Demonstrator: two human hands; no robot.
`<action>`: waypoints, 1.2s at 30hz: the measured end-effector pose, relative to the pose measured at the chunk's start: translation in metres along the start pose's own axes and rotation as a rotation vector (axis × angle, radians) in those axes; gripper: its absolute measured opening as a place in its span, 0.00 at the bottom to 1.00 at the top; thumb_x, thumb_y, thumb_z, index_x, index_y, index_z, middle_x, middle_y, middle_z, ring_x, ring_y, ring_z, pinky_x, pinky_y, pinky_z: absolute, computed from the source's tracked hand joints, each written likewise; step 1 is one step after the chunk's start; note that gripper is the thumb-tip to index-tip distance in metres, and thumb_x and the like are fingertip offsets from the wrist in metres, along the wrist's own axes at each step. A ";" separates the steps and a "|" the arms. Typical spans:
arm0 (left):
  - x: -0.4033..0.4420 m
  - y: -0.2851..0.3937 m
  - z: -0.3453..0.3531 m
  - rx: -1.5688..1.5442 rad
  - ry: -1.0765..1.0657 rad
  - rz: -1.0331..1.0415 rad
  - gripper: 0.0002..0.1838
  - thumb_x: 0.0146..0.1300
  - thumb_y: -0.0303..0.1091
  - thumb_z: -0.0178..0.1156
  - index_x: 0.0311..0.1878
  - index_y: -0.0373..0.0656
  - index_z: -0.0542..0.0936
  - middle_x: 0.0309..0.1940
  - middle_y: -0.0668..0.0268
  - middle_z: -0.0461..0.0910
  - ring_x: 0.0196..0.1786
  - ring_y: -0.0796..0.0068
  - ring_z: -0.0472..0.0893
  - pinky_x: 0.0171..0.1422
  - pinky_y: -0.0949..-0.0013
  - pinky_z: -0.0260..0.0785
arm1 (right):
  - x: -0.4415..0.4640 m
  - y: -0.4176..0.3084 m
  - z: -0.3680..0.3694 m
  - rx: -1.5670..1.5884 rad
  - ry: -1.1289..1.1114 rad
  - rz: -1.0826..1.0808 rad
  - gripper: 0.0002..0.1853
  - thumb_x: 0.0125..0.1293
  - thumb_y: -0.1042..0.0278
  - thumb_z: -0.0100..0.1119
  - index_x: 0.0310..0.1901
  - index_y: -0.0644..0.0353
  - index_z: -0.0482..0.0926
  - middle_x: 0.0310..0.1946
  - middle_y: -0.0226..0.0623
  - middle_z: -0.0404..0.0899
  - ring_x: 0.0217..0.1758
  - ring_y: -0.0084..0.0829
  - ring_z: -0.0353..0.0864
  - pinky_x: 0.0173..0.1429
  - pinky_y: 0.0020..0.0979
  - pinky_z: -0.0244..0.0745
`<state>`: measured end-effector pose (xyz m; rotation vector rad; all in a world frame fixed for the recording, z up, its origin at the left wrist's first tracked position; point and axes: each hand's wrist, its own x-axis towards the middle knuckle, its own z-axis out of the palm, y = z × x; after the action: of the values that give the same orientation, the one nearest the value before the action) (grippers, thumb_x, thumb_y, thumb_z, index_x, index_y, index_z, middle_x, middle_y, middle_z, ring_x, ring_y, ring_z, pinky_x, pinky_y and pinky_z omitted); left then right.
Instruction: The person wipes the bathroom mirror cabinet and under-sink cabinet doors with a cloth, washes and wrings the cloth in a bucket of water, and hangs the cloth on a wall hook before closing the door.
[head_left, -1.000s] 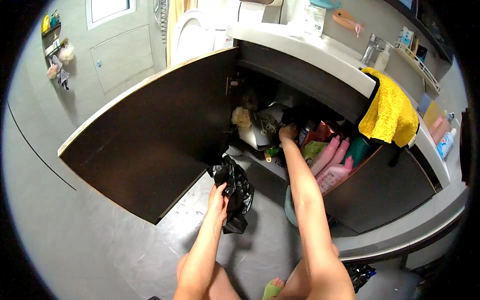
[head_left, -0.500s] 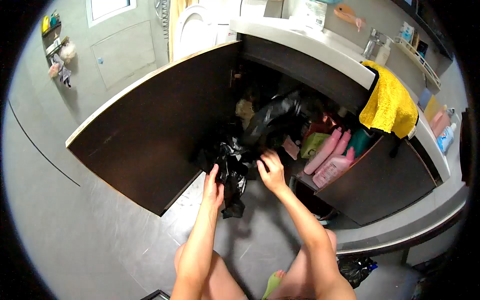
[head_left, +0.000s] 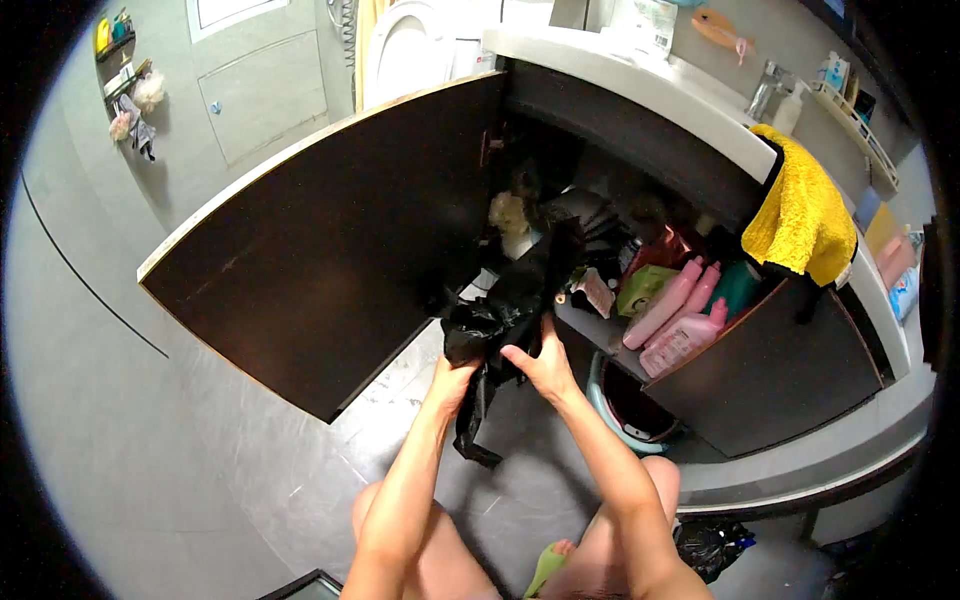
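Observation:
A crumpled black plastic bag (head_left: 512,300) hangs between my hands in front of the open cabinet, one loose strip dangling toward the floor. My left hand (head_left: 455,382) is closed on the bag's lower left side, its fingertips hidden by the plastic. On the other side, my right hand (head_left: 545,365) grips the bag with the thumb in front and the fingers partly behind it. Inside the cabinet, pink bottles (head_left: 665,305) lean beside a green packet (head_left: 645,288), to the right of the bag.
The dark cabinet door (head_left: 330,250) stands swung out on the left. A yellow towel (head_left: 800,215) drapes over the white counter (head_left: 640,85). Under the cabinet is a light-blue-rimmed bin (head_left: 612,410). Another black bag (head_left: 710,548) sits on the floor at lower right.
The black bag has come toward me, out from the cabinet's dark interior. My right hand has moved from loosely beside it to gripping it, and the blue-rimmed bin shows more.

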<state>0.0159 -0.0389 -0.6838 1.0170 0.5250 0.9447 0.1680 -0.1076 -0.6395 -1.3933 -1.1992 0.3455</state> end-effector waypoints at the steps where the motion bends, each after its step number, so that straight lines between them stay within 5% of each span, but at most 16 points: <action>1: 0.000 0.001 0.000 0.001 0.003 -0.003 0.21 0.63 0.27 0.62 0.60 0.41 0.77 0.55 0.67 0.79 0.56 0.73 0.77 0.62 0.69 0.67 | 0.001 -0.008 -0.001 -0.107 -0.061 0.031 0.37 0.55 0.56 0.71 0.62 0.64 0.67 0.51 0.51 0.79 0.55 0.43 0.79 0.63 0.40 0.69; 4: 0.001 -0.003 0.004 0.024 0.003 -0.020 0.21 0.62 0.26 0.62 0.59 0.39 0.77 0.52 0.67 0.80 0.53 0.74 0.77 0.60 0.69 0.68 | -0.006 0.005 -0.008 -0.212 -0.031 0.081 0.25 0.58 0.61 0.68 0.54 0.65 0.75 0.49 0.49 0.80 0.53 0.45 0.80 0.61 0.41 0.71; 7: 0.004 0.005 -0.013 -0.413 0.111 -0.205 0.18 0.62 0.27 0.58 0.55 0.35 0.78 0.50 0.60 0.82 0.52 0.65 0.81 0.61 0.64 0.72 | -0.014 0.013 -0.041 -0.177 0.179 -0.045 0.14 0.60 0.70 0.63 0.47 0.65 0.80 0.44 0.48 0.82 0.49 0.48 0.80 0.57 0.41 0.73; 9: 0.007 0.004 -0.029 -0.650 0.092 -0.299 0.15 0.63 0.32 0.57 0.50 0.33 0.80 0.44 0.57 0.85 0.48 0.63 0.84 0.61 0.63 0.74 | -0.026 0.019 -0.068 -0.416 0.201 -0.245 0.16 0.58 0.77 0.60 0.49 0.67 0.78 0.50 0.52 0.78 0.55 0.49 0.75 0.61 0.39 0.67; 11: 0.005 0.005 -0.032 -0.579 0.050 -0.268 0.17 0.62 0.34 0.58 0.51 0.35 0.80 0.45 0.58 0.85 0.48 0.64 0.84 0.60 0.63 0.74 | -0.036 0.024 -0.072 -0.409 0.137 -0.059 0.17 0.55 0.78 0.60 0.49 0.66 0.78 0.48 0.52 0.77 0.56 0.52 0.72 0.61 0.41 0.67; 13: -0.001 0.013 -0.017 -0.370 0.075 -0.305 0.19 0.61 0.31 0.60 0.55 0.36 0.78 0.49 0.60 0.83 0.51 0.65 0.82 0.60 0.66 0.72 | -0.031 0.023 -0.060 -0.497 -0.036 -0.111 0.21 0.52 0.73 0.63 0.50 0.67 0.78 0.49 0.53 0.79 0.56 0.54 0.73 0.66 0.43 0.65; 15: -0.009 0.024 0.009 0.201 0.088 -0.155 0.26 0.63 0.34 0.59 0.64 0.38 0.72 0.57 0.61 0.77 0.61 0.67 0.73 0.68 0.65 0.61 | -0.020 -0.009 -0.043 -0.368 -0.314 0.158 0.31 0.51 0.72 0.62 0.59 0.70 0.72 0.57 0.61 0.74 0.62 0.59 0.70 0.67 0.43 0.66; 19: 0.001 -0.012 0.016 0.172 0.013 -0.097 0.34 0.65 0.43 0.64 0.69 0.41 0.63 0.62 0.60 0.71 0.65 0.66 0.69 0.70 0.65 0.58 | -0.030 0.023 -0.015 -0.314 -0.286 -0.194 0.36 0.54 0.68 0.63 0.66 0.69 0.64 0.58 0.60 0.73 0.63 0.57 0.72 0.67 0.42 0.67; 21: 0.004 -0.016 0.020 0.181 0.016 -0.154 0.36 0.67 0.47 0.62 0.72 0.42 0.60 0.64 0.60 0.70 0.66 0.64 0.69 0.71 0.65 0.58 | -0.031 0.021 -0.014 -0.108 -0.353 0.133 0.37 0.56 0.66 0.63 0.67 0.69 0.62 0.58 0.60 0.73 0.62 0.55 0.74 0.66 0.41 0.68; 25: -0.014 0.002 0.041 -0.184 0.021 -0.508 0.38 0.68 0.61 0.53 0.70 0.40 0.67 0.66 0.61 0.70 0.63 0.70 0.72 0.69 0.68 0.61 | -0.014 -0.014 -0.014 -0.278 -0.558 0.170 0.41 0.54 0.52 0.70 0.64 0.71 0.66 0.51 0.59 0.78 0.61 0.51 0.76 0.66 0.40 0.67; 28: -0.002 -0.031 0.028 -0.167 -0.110 -0.348 0.37 0.68 0.58 0.56 0.69 0.38 0.68 0.65 0.61 0.71 0.62 0.68 0.73 0.68 0.68 0.63 | -0.014 -0.004 -0.009 -0.069 -0.588 0.292 0.42 0.55 0.47 0.70 0.63 0.71 0.68 0.56 0.55 0.76 0.64 0.45 0.73 0.70 0.38 0.63; 30: -0.005 -0.026 0.033 -0.093 0.172 -0.314 0.34 0.67 0.51 0.60 0.68 0.38 0.68 0.64 0.60 0.72 0.62 0.68 0.73 0.65 0.66 0.66 | -0.020 0.003 -0.001 0.252 -0.598 0.357 0.43 0.56 0.45 0.70 0.64 0.71 0.67 0.61 0.50 0.72 0.66 0.40 0.69 0.71 0.36 0.61; 34: -0.007 -0.006 0.033 -0.395 0.157 -0.321 0.19 0.64 0.39 0.65 0.53 0.38 0.80 0.46 0.64 0.82 0.49 0.72 0.80 0.57 0.67 0.73 | -0.024 0.000 0.003 0.172 -0.523 0.276 0.35 0.62 0.58 0.65 0.67 0.67 0.65 0.62 0.44 0.72 0.65 0.35 0.70 0.70 0.34 0.63; 36: -0.008 0.004 0.034 -0.477 0.068 -0.354 0.16 0.63 0.35 0.66 0.52 0.41 0.80 0.46 0.66 0.81 0.47 0.73 0.80 0.54 0.67 0.74 | -0.031 0.019 0.003 0.205 -0.460 0.293 0.35 0.59 0.64 0.66 0.66 0.68 0.65 0.60 0.43 0.73 0.64 0.33 0.71 0.68 0.33 0.66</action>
<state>0.0354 -0.0612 -0.6655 0.4448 0.4853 0.7384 0.1604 -0.1262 -0.6702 -1.3476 -1.2798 1.0112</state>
